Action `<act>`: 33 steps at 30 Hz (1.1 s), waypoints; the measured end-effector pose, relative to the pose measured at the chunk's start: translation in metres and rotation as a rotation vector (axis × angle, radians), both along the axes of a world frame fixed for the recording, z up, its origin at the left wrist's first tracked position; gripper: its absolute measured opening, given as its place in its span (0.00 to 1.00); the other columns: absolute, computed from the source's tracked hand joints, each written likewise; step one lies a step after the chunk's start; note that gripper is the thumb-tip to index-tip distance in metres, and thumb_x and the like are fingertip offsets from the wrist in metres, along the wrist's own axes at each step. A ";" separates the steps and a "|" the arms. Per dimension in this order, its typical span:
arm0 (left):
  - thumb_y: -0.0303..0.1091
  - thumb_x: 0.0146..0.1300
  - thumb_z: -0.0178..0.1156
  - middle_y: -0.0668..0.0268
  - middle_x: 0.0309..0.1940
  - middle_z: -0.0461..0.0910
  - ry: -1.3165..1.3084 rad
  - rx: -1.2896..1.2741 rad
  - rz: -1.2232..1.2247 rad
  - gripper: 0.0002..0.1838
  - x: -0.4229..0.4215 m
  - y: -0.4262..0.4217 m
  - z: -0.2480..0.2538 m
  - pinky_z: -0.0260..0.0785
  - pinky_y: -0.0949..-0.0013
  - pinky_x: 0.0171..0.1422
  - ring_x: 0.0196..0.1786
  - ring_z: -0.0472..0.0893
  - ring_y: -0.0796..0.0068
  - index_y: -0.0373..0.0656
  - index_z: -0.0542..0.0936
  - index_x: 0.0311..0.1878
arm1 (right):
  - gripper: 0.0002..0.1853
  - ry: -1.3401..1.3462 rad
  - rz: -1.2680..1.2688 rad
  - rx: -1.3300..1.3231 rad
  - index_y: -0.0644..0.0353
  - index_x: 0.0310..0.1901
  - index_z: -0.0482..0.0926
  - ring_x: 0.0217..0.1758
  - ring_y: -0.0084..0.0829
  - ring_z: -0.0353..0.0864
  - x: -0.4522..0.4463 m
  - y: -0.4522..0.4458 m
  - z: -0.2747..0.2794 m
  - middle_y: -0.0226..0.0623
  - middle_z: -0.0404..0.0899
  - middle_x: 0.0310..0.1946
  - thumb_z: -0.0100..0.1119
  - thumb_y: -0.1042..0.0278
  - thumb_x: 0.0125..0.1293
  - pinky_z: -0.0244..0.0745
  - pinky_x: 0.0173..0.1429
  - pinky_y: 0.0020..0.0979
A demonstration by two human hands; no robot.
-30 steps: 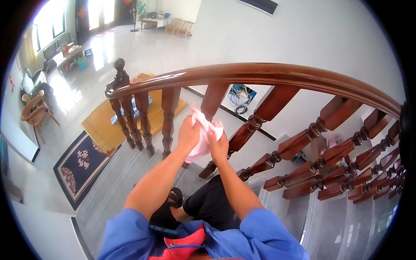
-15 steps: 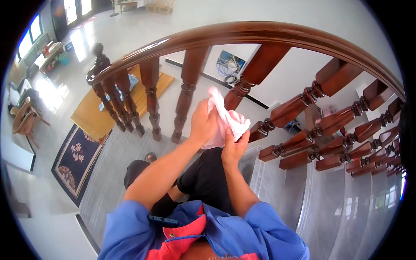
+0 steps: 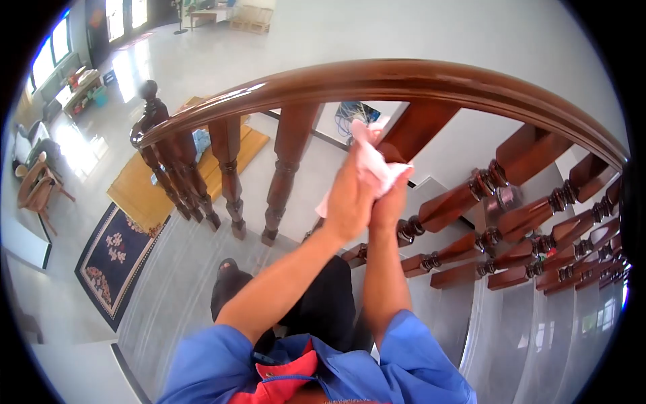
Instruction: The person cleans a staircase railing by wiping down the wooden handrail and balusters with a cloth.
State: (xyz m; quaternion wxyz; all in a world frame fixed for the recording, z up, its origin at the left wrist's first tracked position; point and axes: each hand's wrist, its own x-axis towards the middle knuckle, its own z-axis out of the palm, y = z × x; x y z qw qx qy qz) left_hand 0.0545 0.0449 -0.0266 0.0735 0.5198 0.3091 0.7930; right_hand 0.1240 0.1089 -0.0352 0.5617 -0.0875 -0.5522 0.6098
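Note:
A crumpled pink cloth (image 3: 375, 167) is held between my two hands, in front of a dark wooden baluster (image 3: 418, 131). My left hand (image 3: 350, 202) grips the cloth from the left side. Close against it, my right hand (image 3: 390, 202) closes on the cloth from the right. Some of the fingers are hidden behind the fabric. The cloth overlaps the baluster in the view; whether it touches the wood I cannot tell. Above both hands curves the polished brown handrail (image 3: 397, 71).
More balusters (image 3: 501, 178) line the stairs at right, above grey marble steps (image 3: 511, 323). Lower left lies a dark floral rug (image 3: 118, 256) beside a yellow-brown board (image 3: 128, 188). A wooden chair (image 3: 40, 192) stands at far left. Cables (image 3: 346, 114) show behind the railing.
Both hands have moved forward and to the right with the pink cloth, reaching the baluster's area. They are now closer together. The view has shifted, so the handrail appears lower.

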 end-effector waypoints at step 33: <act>0.44 0.83 0.40 0.60 0.56 0.81 -0.479 -0.583 -0.199 0.24 -0.014 0.018 -0.168 0.68 0.65 0.67 0.60 0.78 0.69 0.36 0.78 0.62 | 0.33 -0.109 -0.321 0.002 0.70 0.76 0.60 0.73 0.37 0.70 0.003 -0.036 -0.142 0.44 0.69 0.72 0.43 0.49 0.83 0.61 0.78 0.38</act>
